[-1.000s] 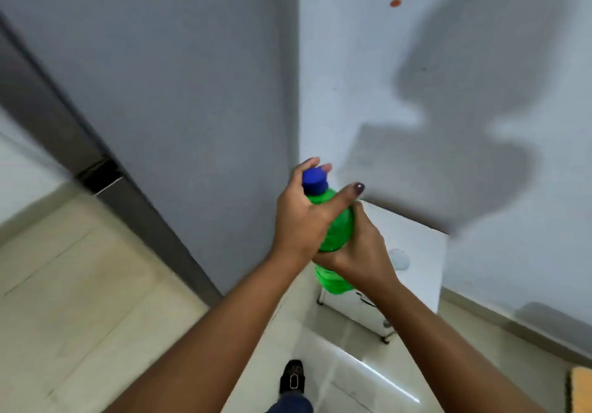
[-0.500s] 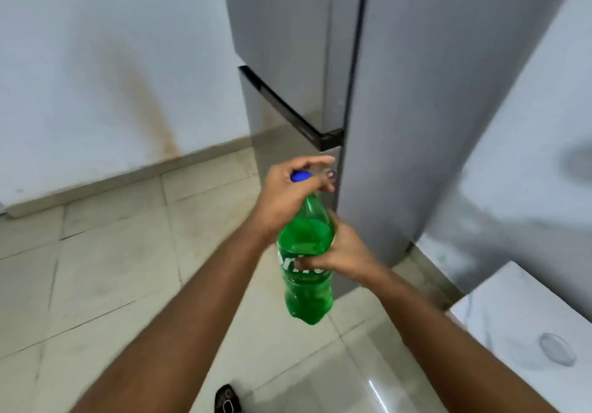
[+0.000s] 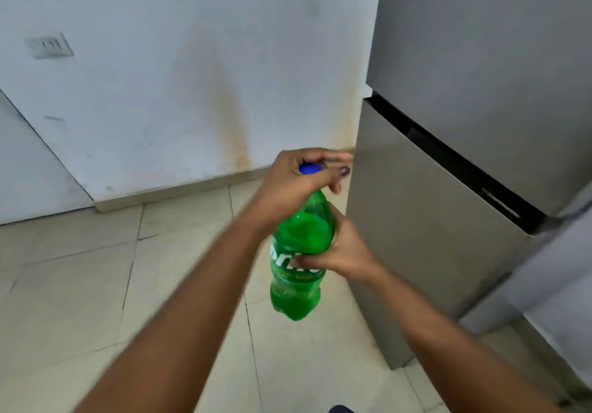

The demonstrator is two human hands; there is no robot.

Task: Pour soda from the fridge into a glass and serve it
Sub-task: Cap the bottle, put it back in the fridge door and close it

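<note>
Green ribbed plastic soda bottle point(image 3: 296, 265): right hand point(image 3: 344, 254) clasps its waist, left hand point(image 3: 296, 185) grasps the round blue cap point(image 3: 309, 168); smooth grey fridge point(image 3: 455, 156) at three o'clock

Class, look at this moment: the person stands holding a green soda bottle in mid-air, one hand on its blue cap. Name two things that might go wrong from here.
1. The left hand grips the blue cap; opening it may make the soda fizz over onto the tiled floor.
2. The green bottle hangs unsupported, held only by the right hand; it might slip.

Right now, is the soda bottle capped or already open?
Capped: the blue cap sits on the green bottle, with the left hand curled over it. The right hand grips the body.
</note>
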